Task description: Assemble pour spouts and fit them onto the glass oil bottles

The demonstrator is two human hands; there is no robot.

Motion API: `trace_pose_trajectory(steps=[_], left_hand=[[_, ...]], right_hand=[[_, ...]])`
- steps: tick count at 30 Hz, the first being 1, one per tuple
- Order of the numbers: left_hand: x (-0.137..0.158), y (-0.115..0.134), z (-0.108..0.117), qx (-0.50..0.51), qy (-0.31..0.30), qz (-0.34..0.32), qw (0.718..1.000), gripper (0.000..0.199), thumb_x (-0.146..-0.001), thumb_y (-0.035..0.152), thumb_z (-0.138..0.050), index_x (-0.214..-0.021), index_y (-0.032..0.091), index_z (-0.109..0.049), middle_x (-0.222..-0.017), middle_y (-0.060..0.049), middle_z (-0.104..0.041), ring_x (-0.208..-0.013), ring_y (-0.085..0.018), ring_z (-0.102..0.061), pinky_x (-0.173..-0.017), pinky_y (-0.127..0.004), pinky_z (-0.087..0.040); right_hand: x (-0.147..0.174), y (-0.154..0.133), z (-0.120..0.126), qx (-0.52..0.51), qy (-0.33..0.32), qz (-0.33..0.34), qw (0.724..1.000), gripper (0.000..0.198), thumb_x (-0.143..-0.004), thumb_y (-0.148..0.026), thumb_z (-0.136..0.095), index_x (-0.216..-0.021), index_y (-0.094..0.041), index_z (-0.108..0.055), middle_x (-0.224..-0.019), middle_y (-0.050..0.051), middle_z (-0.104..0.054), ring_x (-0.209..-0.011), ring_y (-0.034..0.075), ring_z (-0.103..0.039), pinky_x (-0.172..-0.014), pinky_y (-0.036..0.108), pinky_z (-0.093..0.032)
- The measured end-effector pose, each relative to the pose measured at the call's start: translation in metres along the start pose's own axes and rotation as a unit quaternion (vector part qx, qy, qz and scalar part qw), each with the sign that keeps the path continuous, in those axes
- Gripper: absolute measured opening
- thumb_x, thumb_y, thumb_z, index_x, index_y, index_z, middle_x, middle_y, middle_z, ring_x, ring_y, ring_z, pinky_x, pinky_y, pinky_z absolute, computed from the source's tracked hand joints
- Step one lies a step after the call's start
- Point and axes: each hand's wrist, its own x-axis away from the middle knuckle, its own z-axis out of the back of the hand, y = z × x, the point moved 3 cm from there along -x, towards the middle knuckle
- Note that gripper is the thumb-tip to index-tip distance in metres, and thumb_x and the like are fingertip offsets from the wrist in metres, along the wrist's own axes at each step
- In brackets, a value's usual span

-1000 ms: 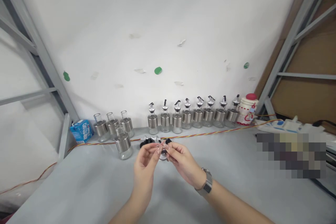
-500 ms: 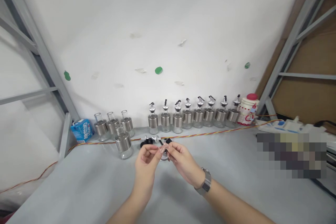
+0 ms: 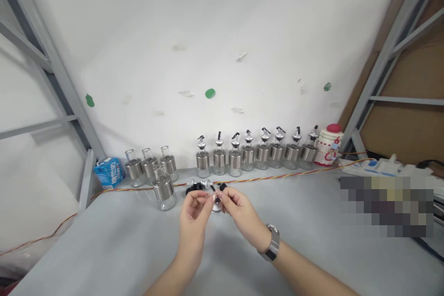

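Observation:
My left hand (image 3: 196,215) and my right hand (image 3: 243,215) meet above the grey table, fingertips pinched together. Between them is a small silver-and-black pourer top (image 3: 216,206), partly covered by the fingers. Both hands are closed on it. Just behind the fingers lie loose pourer tops (image 3: 197,186), silver with black parts, partly hidden by my left hand. To the left stands an open glass bottle (image 3: 163,188) with a steel band and no top.
Three more topless bottles (image 3: 150,165) stand by a blue carton (image 3: 109,172). Along the wall runs a row of several bottles with pourer tops (image 3: 235,159), ending at a white-and-red container (image 3: 329,145). A twisted red-yellow wire (image 3: 243,180) crosses the table (image 3: 121,245).
My fingertips have shifted slightly around the pourer top, and more of its black centre shows. The bottles and loose tops stay where they were.

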Motion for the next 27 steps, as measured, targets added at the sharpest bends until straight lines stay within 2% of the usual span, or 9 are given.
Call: trace_pose_trajectory(steps=[11,16,19,23,25,27], left_hand=[[0.001,0.000,-0.001,-0.007,0.019,-0.014,1.000,0.023,-0.063,0.025,-0.068,-0.079,0.018,-0.054,-0.068,0.001,-0.061,-0.069,-0.011,-0.057,-0.067,-0.023,-0.044],[-0.002,0.003,0.000,0.034,0.043,0.011,0.998,0.025,-0.062,0.028,-0.068,-0.081,0.019,-0.054,-0.069,0.001,-0.060,-0.078,-0.015,-0.059,-0.068,-0.025,-0.045],[-0.005,0.006,0.001,0.075,0.041,0.024,0.996,0.025,-0.061,0.027,-0.068,-0.079,0.018,-0.053,-0.072,0.000,-0.061,-0.082,-0.017,-0.060,-0.069,-0.027,-0.046],[-0.006,0.006,0.000,0.080,0.024,0.023,0.996,0.022,-0.063,0.026,-0.067,-0.079,0.018,-0.053,-0.071,0.001,-0.060,-0.076,-0.014,-0.059,-0.070,-0.026,-0.046],[-0.005,0.004,0.000,0.061,0.017,0.026,0.998,0.022,-0.063,0.025,-0.067,-0.079,0.017,-0.054,-0.069,0.001,-0.059,-0.073,-0.012,-0.058,-0.070,-0.025,-0.045],[-0.005,0.002,-0.001,0.043,0.015,0.026,0.999,0.022,-0.062,0.025,-0.068,-0.078,0.017,-0.055,-0.068,0.001,-0.059,-0.071,-0.011,-0.057,-0.069,-0.023,-0.044]], right_hand=[[0.004,-0.004,-0.003,0.032,0.018,0.028,0.999,0.032,-0.080,-0.045,-0.047,-0.063,-0.018,-0.043,-0.059,-0.003,-0.041,-0.056,0.010,-0.037,-0.054,0.023,-0.031],[0.000,-0.002,0.002,-0.031,0.061,0.017,0.998,0.028,-0.076,-0.047,-0.052,-0.078,-0.021,-0.041,-0.056,-0.007,-0.040,-0.043,0.006,-0.033,-0.043,0.020,-0.027],[-0.002,-0.001,0.005,-0.013,0.074,-0.017,0.997,0.032,-0.076,-0.052,-0.047,-0.081,-0.022,-0.038,-0.048,-0.010,-0.037,-0.035,0.005,-0.029,-0.038,0.019,-0.026],[-0.002,0.004,-0.004,0.013,-0.030,-0.133,0.991,0.046,-0.076,-0.064,-0.032,-0.088,-0.020,-0.039,-0.041,-0.010,-0.040,-0.029,0.008,-0.035,-0.031,0.019,-0.026],[-0.001,0.005,-0.009,-0.013,-0.076,-0.163,0.984,0.050,-0.075,-0.066,-0.029,-0.090,-0.020,-0.039,-0.040,-0.009,-0.043,-0.029,0.009,-0.038,-0.032,0.019,-0.029],[0.000,0.005,-0.012,-0.047,-0.090,-0.167,0.981,0.050,-0.074,-0.067,-0.030,-0.087,-0.020,-0.039,-0.039,-0.009,-0.042,-0.029,0.008,-0.037,-0.033,0.019,-0.029]])
